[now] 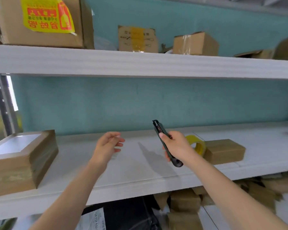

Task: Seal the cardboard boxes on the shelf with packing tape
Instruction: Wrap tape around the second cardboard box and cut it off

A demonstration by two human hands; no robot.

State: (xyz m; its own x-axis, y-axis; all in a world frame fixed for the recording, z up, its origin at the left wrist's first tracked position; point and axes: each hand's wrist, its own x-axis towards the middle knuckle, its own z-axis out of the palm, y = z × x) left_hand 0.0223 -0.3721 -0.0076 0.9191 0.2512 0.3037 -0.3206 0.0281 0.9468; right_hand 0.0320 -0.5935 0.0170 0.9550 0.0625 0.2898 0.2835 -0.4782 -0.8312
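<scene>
Landmark: white middle shelf [140,173].
- Far left on the shelf: large brown cardboard box with a white label on top [20,163], flaps down, front corner at the shelf's front edge.
- Above the shelf, on the upper white shelf board [140,63], left to right: big brown carton with a yellow and red sticker [40,22], flat brown box with a yellow tape strip down its face [137,39], small brown box wrapped in clear tape [195,44].
- Left hand [108,146]: over the shelf's centre-left, fingers loosely spread, holding nothing.
- Right hand [175,146]: over the shelf's centre-right, fingers wrapped round a dark green utility knife [158,128], thumb on its slider, tip pointing up and away. Can't tell if the blade is out.
- Right part of the shelf, behind that hand: yellow packing tape roll [192,139] standing on edge, touching a small plain brown cardboard box [226,151].
- Below the shelf, right: heap of loose brown cardboard boxes [184,205].
</scene>
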